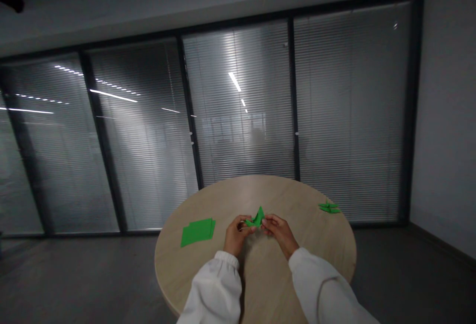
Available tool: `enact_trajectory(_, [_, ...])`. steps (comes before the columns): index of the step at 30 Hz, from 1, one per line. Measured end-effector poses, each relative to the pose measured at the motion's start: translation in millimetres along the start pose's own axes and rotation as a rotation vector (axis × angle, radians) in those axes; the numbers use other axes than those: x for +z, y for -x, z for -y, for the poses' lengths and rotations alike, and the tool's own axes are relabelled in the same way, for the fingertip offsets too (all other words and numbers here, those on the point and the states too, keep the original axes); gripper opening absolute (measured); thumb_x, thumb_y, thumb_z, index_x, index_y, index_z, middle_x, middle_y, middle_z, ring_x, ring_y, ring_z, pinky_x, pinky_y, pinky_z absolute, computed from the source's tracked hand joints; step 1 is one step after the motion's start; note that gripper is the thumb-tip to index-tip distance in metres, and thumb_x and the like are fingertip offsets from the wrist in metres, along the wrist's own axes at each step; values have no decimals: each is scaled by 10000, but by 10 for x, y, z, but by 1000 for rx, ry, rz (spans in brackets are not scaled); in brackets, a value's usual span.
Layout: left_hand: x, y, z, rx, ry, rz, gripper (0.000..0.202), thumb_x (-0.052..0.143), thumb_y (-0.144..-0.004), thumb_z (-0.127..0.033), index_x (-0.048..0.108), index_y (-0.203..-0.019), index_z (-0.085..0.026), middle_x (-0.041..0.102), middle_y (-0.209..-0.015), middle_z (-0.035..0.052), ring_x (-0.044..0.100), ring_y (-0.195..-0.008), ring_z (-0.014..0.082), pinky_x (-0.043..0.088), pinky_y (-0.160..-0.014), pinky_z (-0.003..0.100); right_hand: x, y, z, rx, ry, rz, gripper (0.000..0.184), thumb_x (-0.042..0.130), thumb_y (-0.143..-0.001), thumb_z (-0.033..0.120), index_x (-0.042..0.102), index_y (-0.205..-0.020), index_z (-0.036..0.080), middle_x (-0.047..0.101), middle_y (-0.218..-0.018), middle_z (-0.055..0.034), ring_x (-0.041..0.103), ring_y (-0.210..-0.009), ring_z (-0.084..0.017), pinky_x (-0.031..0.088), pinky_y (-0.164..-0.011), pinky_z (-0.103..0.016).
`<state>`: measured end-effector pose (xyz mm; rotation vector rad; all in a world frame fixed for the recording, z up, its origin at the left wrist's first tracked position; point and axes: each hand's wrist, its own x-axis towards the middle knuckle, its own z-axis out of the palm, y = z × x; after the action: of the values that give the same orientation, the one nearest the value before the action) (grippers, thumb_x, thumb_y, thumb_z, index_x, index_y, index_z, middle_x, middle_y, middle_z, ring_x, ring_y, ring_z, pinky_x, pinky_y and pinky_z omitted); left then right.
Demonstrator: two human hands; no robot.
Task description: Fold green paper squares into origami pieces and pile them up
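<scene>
Between my two hands is a piece of folded green paper (257,219), with one pointed flap standing up. My left hand (237,233) pinches its left end between thumb and fingers. On the other side, my right hand (279,230) grips the right edge with its fingertips. The paper is held just above the round table, and its underside is hidden. Flat green paper sheets (198,231) lie overlapping to the left of my left hand. Over at the right rim sit several small folded green paper pieces (329,207), grouped close together.
The round wooden table (260,185) has a curved edge all around. Behind it stands a glass partition (241,150) with blinds and dark frames. A plain wall (442,115) rises on the right, and grey floor (126,279) surrounds the table.
</scene>
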<state>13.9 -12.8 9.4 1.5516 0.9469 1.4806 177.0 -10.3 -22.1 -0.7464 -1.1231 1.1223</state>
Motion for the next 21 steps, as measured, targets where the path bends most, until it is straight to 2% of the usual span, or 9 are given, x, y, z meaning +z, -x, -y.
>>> enact_trajectory(6, [11, -4, 31, 67, -66, -9, 227, 738, -541, -205, 664, -751, -164, 715, -942, 75, 645, -721, 162, 502, -686, 264, -23, -21, -34, 10, 23, -14, 439, 758, -587, 539, 663, -816, 176, 689, -747, -50, 632, -704, -201, 472, -622, -296])
enact_trajectory(12, [16, 17, -11, -25, 28, -10, 255, 764, -533, -239, 654, -742, -144, 721, -938, 96, 644, -612, 146, 520, -612, 267, -17, -26, -13, -1, 49, -47, 462, 761, -562, 562, 659, -792, 174, 688, -729, -52, 630, -689, -200, 471, -603, -290])
enact_trajectory(15, [13, 31, -39, -52, 64, -11, 272, 764, -546, -280, 662, -756, -140, 717, -929, 91, 652, -635, 164, 535, -590, 276, -15, -23, -16, -11, 50, -45, 469, 757, -565, 568, 659, -798, 172, 689, -738, -54, 631, -692, -201, 468, -600, -288])
enact_trajectory(21, [-14, 48, -92, -59, 99, -17, 416, 734, -606, -348, 651, -967, -157, 720, -858, 70, 668, -754, 198, 532, -594, 262, -8, -26, -39, -17, 60, -35, 441, 761, -569, 553, 656, -774, 177, 679, -709, -49, 624, -682, -204, 459, -590, -291])
